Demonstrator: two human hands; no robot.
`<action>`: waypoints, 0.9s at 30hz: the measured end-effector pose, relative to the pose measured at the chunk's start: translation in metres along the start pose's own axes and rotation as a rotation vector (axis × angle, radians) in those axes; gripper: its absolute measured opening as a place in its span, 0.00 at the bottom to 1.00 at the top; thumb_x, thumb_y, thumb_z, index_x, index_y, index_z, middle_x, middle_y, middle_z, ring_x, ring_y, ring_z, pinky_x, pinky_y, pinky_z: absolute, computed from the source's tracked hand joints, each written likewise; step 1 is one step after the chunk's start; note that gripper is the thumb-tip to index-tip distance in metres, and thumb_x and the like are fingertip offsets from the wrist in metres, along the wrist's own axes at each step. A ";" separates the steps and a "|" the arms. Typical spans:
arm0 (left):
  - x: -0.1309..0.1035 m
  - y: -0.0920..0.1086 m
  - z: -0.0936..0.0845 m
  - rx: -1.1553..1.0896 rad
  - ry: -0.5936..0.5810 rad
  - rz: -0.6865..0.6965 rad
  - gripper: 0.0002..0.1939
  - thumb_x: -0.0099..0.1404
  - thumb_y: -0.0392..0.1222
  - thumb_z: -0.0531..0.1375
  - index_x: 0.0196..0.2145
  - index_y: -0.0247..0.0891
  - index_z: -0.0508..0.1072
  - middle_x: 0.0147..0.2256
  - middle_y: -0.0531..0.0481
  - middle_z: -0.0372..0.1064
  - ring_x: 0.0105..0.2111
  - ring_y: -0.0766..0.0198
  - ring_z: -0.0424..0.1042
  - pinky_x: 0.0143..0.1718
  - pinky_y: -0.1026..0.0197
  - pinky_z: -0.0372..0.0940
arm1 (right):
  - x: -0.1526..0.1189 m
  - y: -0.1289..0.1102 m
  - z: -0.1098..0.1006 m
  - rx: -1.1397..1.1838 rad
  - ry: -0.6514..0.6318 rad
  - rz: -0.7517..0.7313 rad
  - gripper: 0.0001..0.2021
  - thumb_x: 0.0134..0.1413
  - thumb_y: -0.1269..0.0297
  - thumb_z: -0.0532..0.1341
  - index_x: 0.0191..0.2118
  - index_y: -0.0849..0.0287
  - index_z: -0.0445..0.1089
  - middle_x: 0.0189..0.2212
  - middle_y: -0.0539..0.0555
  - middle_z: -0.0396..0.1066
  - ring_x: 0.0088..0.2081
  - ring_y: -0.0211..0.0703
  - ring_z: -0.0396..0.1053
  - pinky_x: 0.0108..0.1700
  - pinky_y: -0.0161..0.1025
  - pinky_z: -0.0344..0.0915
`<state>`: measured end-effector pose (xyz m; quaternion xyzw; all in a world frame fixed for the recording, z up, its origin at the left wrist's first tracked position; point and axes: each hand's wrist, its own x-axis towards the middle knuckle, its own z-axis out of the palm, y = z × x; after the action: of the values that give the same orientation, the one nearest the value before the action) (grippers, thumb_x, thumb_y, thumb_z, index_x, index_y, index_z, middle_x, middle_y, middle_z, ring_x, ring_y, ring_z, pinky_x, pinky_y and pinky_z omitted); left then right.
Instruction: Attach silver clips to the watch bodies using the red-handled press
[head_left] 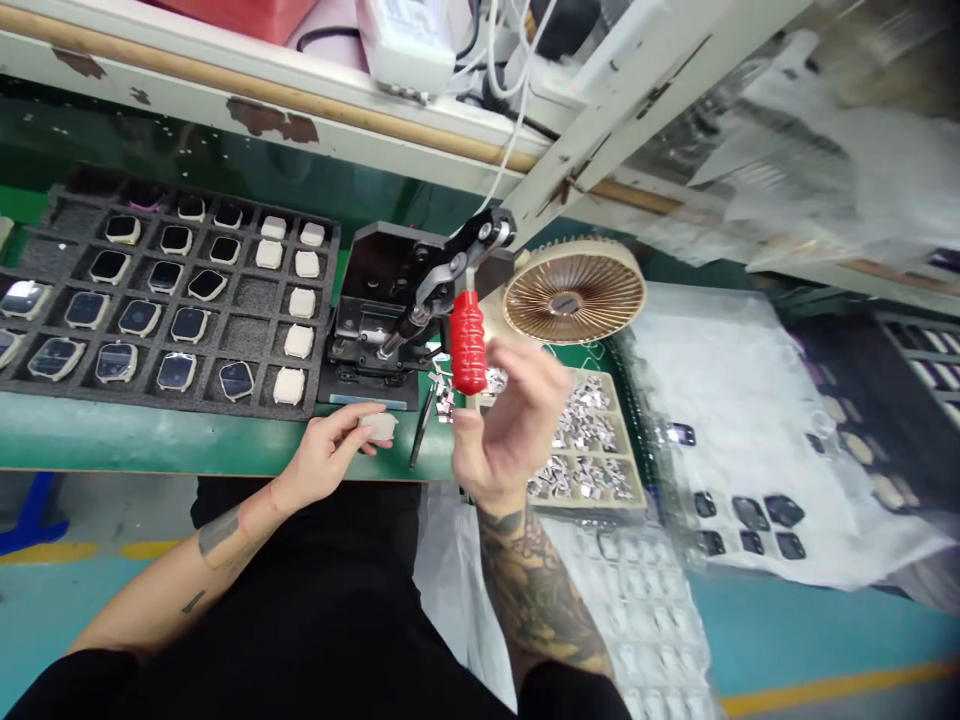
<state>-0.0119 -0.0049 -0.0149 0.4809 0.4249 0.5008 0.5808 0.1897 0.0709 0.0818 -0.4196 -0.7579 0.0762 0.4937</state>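
My left hand (330, 445) pinches a pale watch case (379, 427) between thumb and fingers, just in front of a black toggle press (375, 340). Beside the press's red lever handle (469, 345), my right hand (514, 420) is raised with its fingers apart and nothing in them. Whether the thumb touches the handle's lower end I cannot tell. Black tweezers (422, 428) lie on the green bench between the hands. To the left, a dark foam tray (247, 335) carries rows of watches with dark screens and a column of pale cases.
A beige fan (574, 290) stands behind my right hand. A sectioned box (636, 480) with many small metal pieces lies under and beside that hand. Farther right, white sheeting (720, 380) holds dark watch parts. A white shelf (187, 85) with cables runs above the bench.
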 end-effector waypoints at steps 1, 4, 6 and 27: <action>0.000 -0.002 -0.001 0.004 -0.012 -0.004 0.23 0.80 0.50 0.62 0.66 0.39 0.75 0.48 0.42 0.86 0.46 0.52 0.87 0.50 0.52 0.82 | 0.016 0.002 0.002 -0.021 0.037 -0.045 0.26 0.70 0.38 0.62 0.61 0.51 0.72 0.58 0.62 0.74 0.66 0.63 0.72 0.66 0.68 0.72; 0.000 -0.007 -0.003 0.030 -0.038 -0.021 0.28 0.74 0.49 0.69 0.66 0.37 0.74 0.52 0.38 0.85 0.51 0.48 0.86 0.58 0.46 0.80 | 0.060 -0.003 0.017 -0.016 0.055 -0.178 0.30 0.70 0.29 0.54 0.51 0.50 0.75 0.49 0.56 0.76 0.60 0.59 0.78 0.62 0.66 0.76; 0.000 -0.008 -0.002 0.070 -0.013 -0.025 0.27 0.70 0.48 0.72 0.62 0.37 0.76 0.51 0.37 0.85 0.51 0.48 0.86 0.56 0.47 0.80 | 0.086 -0.019 0.026 0.064 0.133 -0.278 0.32 0.75 0.31 0.46 0.46 0.51 0.75 0.41 0.54 0.75 0.49 0.53 0.82 0.55 0.61 0.80; -0.016 0.058 -0.047 0.755 0.173 0.380 0.20 0.73 0.41 0.68 0.61 0.44 0.80 0.54 0.42 0.82 0.51 0.50 0.83 0.55 0.49 0.79 | -0.035 0.043 0.100 -0.096 -0.515 0.098 0.20 0.72 0.75 0.52 0.57 0.61 0.78 0.53 0.68 0.78 0.59 0.62 0.74 0.65 0.64 0.73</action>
<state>-0.0701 -0.0128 0.0343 0.6856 0.5294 0.4468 0.2237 0.1384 0.1037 -0.0151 -0.4453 -0.8402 0.1683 0.2597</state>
